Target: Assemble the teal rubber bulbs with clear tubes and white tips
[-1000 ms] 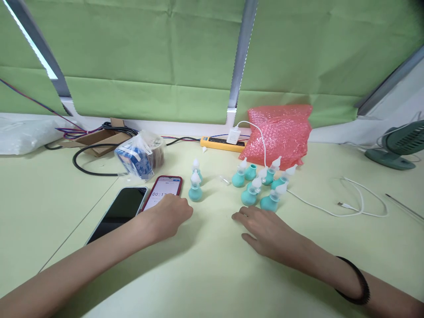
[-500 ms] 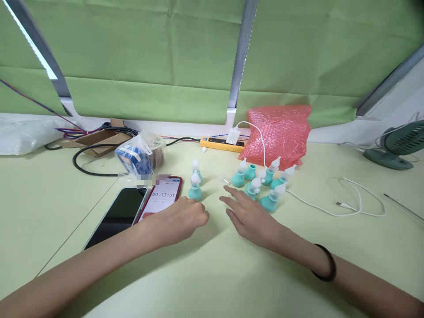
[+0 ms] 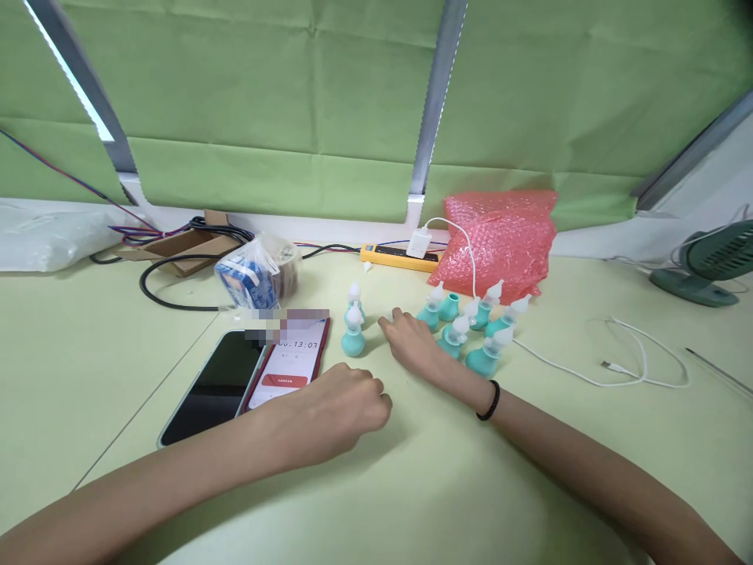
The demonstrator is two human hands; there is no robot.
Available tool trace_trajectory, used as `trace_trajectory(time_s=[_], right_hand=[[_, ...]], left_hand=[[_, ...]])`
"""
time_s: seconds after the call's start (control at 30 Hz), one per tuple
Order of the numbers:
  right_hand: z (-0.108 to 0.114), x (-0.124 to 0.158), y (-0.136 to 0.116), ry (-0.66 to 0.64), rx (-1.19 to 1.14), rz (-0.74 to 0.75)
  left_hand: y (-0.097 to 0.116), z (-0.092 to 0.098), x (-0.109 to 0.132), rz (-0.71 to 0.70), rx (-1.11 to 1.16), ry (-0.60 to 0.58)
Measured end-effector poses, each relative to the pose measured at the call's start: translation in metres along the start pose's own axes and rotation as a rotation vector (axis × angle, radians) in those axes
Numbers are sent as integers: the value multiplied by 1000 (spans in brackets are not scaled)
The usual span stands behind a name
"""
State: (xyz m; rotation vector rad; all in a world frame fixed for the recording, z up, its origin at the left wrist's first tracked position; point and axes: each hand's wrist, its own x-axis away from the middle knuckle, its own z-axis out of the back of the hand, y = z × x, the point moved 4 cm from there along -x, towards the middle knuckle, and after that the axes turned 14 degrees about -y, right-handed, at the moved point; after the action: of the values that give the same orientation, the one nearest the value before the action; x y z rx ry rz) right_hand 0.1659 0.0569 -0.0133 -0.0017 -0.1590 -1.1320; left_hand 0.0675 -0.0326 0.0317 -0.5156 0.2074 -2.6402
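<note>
My left hand (image 3: 353, 400) is closed in a loose fist above the table, its fingertips and anything in them hidden from me. Beyond it stand two teal bulb nasal aspirators with whitish tips, the nearer aspirator (image 3: 353, 333) partly covering the farther one. My right hand (image 3: 412, 341) reaches down with its fingers closed round a small clear plastic piece (image 3: 391, 314), mostly hidden by the fingers. Just right of this hand are several more aspirators, among them a front one (image 3: 483, 357), and a bare teal bulb (image 3: 449, 307) with no tip.
Two phones lie at left, a dark phone (image 3: 212, 384) and a phone (image 3: 288, 361) showing a timer. At the back are a bagged bundle (image 3: 252, 275), a yellow power strip (image 3: 376, 255) and red bubble wrap (image 3: 500, 243). A white cable (image 3: 565, 373) and a green fan (image 3: 706, 267) are at right.
My right hand has moved forward and left, its spread fingers closing on the clear piece. My left hand has drawn slightly back, away from the two aspirators. The view has shifted a little.
</note>
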Motion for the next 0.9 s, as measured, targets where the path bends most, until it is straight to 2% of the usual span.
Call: trace_trajectory(time_s=[0.1,0.23,0.3,0.4,0.5,0.63,0.73,0.83,0.9], right_hand=[[-1,11,-3,10,-71,64],[1,37,-7,20,-229,201],[8,52,-6,50,-545,271],[23,72,-2,28,-1236,324],[37,87,-4,-44,-1656,317],[44,101,-6,-67,-2011,231],[44,107,-11,-127,-2184,205],[45,111,-16,-196,-2268,187],[46,113,-17,-208,-2292,178]], left_hand=[[-6,8,-4,39,136,180],[-28,17,0,154,570,505],[-35,20,4,201,780,558],[-37,28,13,243,977,580],[-29,40,24,218,1003,597],[-16,50,35,153,934,644],[-10,51,36,49,895,743],[-6,51,35,-41,840,871],[-5,50,34,-65,832,904]])
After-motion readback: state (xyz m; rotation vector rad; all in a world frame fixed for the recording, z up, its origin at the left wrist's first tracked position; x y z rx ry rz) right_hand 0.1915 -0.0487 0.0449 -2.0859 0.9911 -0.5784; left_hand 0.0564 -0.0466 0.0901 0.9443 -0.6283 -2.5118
